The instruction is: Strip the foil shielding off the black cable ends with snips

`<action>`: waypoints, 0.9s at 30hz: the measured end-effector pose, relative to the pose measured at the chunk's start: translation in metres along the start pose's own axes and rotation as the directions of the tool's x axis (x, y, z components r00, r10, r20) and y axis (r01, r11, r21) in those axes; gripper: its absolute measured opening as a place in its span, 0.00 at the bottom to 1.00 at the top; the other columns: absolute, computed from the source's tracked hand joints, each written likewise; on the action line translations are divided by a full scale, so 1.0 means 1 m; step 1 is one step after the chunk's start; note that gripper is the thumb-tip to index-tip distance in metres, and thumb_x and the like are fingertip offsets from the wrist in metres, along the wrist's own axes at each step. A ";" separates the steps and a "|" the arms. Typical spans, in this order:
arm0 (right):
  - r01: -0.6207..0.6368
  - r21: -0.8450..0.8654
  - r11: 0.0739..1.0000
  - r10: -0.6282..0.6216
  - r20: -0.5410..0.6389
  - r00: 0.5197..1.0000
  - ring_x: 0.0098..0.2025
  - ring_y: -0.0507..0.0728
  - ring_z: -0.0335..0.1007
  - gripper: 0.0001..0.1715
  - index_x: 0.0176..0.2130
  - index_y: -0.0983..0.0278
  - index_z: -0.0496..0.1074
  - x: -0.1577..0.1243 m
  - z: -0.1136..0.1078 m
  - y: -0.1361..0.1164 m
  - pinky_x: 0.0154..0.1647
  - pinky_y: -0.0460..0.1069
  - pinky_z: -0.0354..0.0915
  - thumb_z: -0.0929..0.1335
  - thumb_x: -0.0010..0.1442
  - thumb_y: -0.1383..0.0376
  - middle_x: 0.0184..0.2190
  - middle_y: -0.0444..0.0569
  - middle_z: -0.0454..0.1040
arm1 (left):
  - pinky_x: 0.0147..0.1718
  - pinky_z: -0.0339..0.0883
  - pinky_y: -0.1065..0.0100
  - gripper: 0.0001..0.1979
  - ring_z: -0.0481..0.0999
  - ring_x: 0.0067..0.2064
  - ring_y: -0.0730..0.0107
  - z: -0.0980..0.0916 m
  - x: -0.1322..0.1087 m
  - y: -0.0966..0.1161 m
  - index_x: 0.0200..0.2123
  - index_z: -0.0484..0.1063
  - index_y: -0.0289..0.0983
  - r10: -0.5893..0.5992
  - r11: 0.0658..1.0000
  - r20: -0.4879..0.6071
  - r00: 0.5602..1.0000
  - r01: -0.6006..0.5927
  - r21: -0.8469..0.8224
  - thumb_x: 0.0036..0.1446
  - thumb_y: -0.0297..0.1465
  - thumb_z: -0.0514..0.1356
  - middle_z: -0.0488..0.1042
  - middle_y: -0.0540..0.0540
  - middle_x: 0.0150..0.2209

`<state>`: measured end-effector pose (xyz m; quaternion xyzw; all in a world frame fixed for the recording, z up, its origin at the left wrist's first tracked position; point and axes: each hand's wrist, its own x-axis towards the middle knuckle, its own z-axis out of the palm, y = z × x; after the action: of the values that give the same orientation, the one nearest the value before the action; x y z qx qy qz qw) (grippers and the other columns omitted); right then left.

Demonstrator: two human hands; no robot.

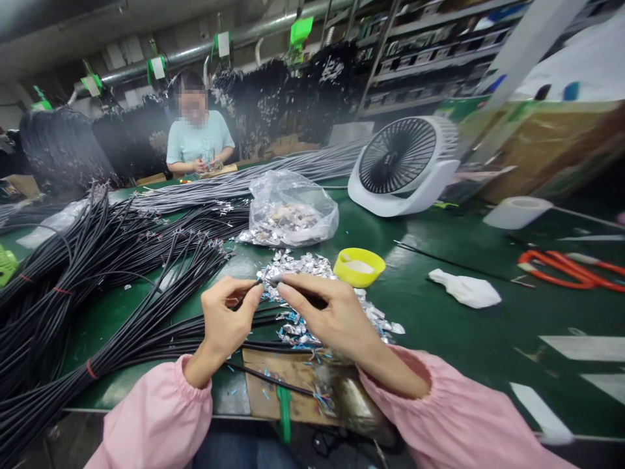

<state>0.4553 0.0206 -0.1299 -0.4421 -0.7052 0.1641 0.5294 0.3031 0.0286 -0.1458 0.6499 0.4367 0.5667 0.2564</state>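
My left hand (228, 317) and my right hand (326, 311) meet in front of me over a green table (439, 332). Both pinch the stripped end of a black cable (273, 320) between fingertips, with a bit of silver foil at the tip. Under the hands lies a pile of silver foil scraps (303, 267). A cardboard pad (288, 384) with wire trimmings sits at the near table edge. Pink sleeves cover both forearms.
Big bundles of black cables (88, 293) fill the left. A clear bag of foil scraps (288, 212), a yellow bowl (359, 266), a white desk fan (405, 163), a white rag (466, 288), orange scissors (566, 268) and a tape roll (517, 212) lie beyond. A person (198, 140) works opposite.
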 end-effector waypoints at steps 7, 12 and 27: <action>0.070 -0.068 0.995 -0.070 -0.008 0.997 0.28 0.56 0.76 0.16 0.32 0.68 0.77 0.000 -0.001 0.000 0.27 0.47 0.70 0.63 0.60 0.62 0.28 0.52 0.79 | 0.21 0.59 0.75 0.08 0.68 0.23 0.75 -0.001 0.001 0.000 0.28 0.77 0.36 0.014 1.000 0.011 1.000 -0.014 0.004 0.53 0.34 0.61 0.71 0.50 0.23; 0.148 -0.211 0.966 -0.165 -0.066 0.984 0.27 0.56 0.75 0.17 0.32 0.69 0.77 -0.002 0.001 0.001 0.28 0.47 0.69 0.63 0.61 0.62 0.27 0.52 0.79 | 0.20 0.59 0.75 0.07 0.68 0.23 0.76 0.001 0.001 -0.002 0.27 0.76 0.36 0.113 0.988 -0.034 0.993 -0.109 0.105 0.53 0.33 0.61 0.71 0.50 0.23; 0.031 -0.407 0.913 -0.076 -0.096 0.993 0.29 0.58 0.76 0.11 0.32 0.64 0.78 -0.005 0.003 0.003 0.27 0.48 0.66 0.67 0.58 0.63 0.29 0.48 0.79 | 0.22 0.62 0.74 0.10 0.70 0.23 0.73 0.005 0.003 -0.003 0.27 0.75 0.35 0.016 0.983 0.001 1.000 -0.016 0.183 0.54 0.34 0.58 0.74 0.48 0.23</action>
<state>0.4539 0.0190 -0.1356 -0.5310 -0.7056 -0.0245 0.4685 0.3066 0.0330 -0.1478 0.6741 0.4817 0.5265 0.1909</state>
